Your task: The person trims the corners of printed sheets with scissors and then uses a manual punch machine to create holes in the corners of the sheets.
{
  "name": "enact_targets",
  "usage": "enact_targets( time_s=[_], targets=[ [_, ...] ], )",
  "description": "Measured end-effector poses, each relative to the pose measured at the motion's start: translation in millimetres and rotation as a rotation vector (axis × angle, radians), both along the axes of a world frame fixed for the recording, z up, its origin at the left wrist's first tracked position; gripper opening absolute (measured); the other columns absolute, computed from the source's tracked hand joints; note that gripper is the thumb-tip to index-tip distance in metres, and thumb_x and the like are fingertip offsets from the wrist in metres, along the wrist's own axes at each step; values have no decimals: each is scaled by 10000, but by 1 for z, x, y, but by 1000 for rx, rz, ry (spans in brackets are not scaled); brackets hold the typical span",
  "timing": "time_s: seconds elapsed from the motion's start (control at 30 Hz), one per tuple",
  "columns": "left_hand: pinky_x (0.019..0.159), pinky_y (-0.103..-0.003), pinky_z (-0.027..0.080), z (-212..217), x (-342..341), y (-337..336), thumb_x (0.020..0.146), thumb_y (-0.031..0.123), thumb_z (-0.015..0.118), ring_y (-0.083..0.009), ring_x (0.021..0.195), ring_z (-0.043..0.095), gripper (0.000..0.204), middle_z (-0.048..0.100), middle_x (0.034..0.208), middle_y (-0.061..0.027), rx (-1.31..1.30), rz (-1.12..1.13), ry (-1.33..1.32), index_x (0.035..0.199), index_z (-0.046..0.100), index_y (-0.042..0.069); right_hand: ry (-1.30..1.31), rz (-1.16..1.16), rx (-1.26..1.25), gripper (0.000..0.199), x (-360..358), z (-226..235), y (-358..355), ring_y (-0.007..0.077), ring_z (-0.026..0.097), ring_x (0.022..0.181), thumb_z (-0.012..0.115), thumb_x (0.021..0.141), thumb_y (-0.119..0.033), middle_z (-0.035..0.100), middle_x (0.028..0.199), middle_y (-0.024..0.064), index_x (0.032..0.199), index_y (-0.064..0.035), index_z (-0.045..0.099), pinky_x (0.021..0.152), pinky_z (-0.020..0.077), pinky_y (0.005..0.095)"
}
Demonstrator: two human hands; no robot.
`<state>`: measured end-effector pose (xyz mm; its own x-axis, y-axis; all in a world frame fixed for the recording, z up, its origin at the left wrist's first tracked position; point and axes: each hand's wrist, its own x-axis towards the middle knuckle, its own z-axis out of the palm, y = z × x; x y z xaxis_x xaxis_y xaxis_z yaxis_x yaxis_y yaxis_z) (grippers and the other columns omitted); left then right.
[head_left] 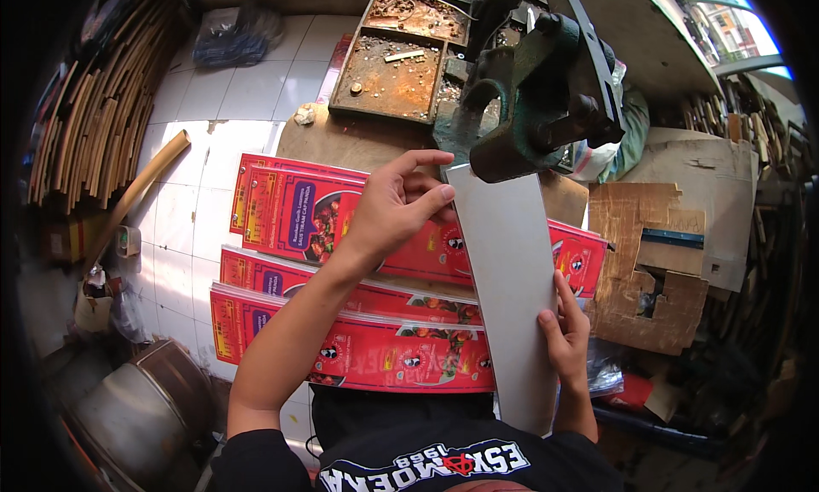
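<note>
1. The grey panel's far end sits at the green press.
2. Right hand grips the panel's edge, nearside of the press.
3. Left hand curls left of the press; whether holding anything, I cannot tell.

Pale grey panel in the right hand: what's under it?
Red printed sheets show on both sides of the panel; whatever lies directly beneath is covered.

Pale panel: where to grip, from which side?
Probably the lower right edge of the panel, from the right, where the right hand holds it: that edge is long and clear of the red printed sheets, while the green machine crowds the far end.
</note>
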<state>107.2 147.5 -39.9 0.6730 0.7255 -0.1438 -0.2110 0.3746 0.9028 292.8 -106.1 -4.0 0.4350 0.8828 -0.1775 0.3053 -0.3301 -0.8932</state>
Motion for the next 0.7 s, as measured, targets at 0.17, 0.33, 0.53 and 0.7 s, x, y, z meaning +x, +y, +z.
enact_targets(
  time_s=[0.17, 0.33, 0.53, 0.7],
  targets=[
    [706, -244, 557, 0, 1, 1, 914, 29, 613, -138, 775, 686, 333, 687, 874, -95, -4, -23, -13, 1234, 535, -23, -13, -9, -6, 556, -1, 3, 2, 128, 632, 925, 554, 923, -40, 659, 1160, 156, 1444, 25, 370, 806, 500, 260],
    [707, -239, 555, -1, 0, 0, 914, 25, 613, -138, 779, 688, 325, 684, 872, -88, -21, -18, -17, 1227, 540, -24, -9, -15, -13, 559, -2, 2, 3, 127, 627, 929, 548, 930, -46, 652, 1174, 152, 1451, 22, 359, 818, 495, 257],
    [706, -232, 554, 1, 1, 0, 912, 22, 613, -136, 777, 688, 318, 683, 870, -86, -13, -21, -23, 1219, 544, -26, -25, 1, 7, 560, 0, -1, 1, 137, 619, 992, 541, 934, -46, 623, 1236, 169, 1455, 24, 348, 849, 487, 259],
    [724, -265, 567, 0, 1, 1, 914, 29, 615, -149, 779, 685, 358, 685, 870, -102, -13, -26, -10, 1257, 527, -23, -5, -7, 5, 558, -2, 0, 3, 140, 617, 1004, 537, 936, -42, 604, 1267, 171, 1456, 23, 347, 856, 486, 262]
  ],
)
